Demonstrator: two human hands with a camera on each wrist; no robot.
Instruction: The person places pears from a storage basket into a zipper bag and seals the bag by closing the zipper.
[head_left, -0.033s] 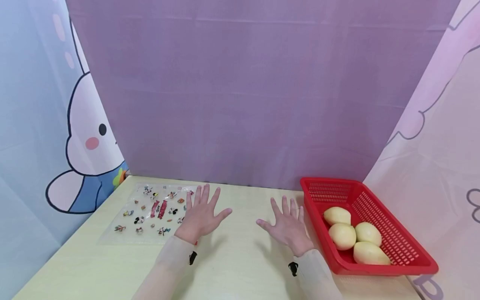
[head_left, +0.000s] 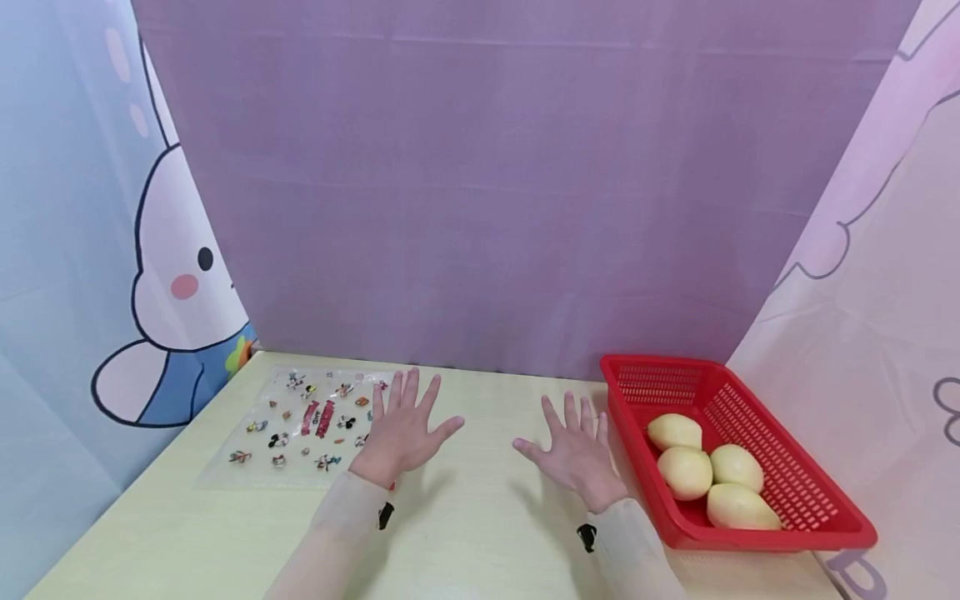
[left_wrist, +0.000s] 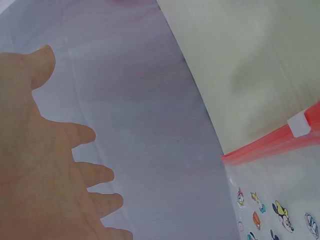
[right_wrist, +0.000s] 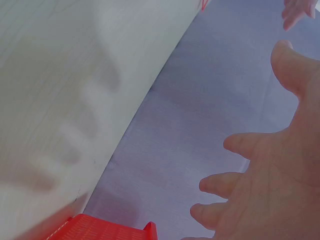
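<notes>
Fingers spread, my left hand (head_left: 401,433) hovers palm down above the table, overlapping the right part of a clear zip bag (head_left: 300,429) printed with small cartoon figures. A red zip strip with a white slider (left_wrist: 300,124) edges that bag in the left wrist view. My right hand (head_left: 577,454) is likewise spread over the table, just left of a red plastic basket (head_left: 641,467). Neither hand holds anything. Inside the basket lie several pale yellow, rounded fruits (head_left: 685,473), grouped toward its near end; their exact kind is unclear.
The pale wooden table (head_left: 480,533) ends at a purple cloth backdrop (head_left: 480,208). A blue curtain (head_left: 60,250) with a cartoon rabbit hangs at the left, a pinkish curtain (head_left: 885,333) at the right beside the basket.
</notes>
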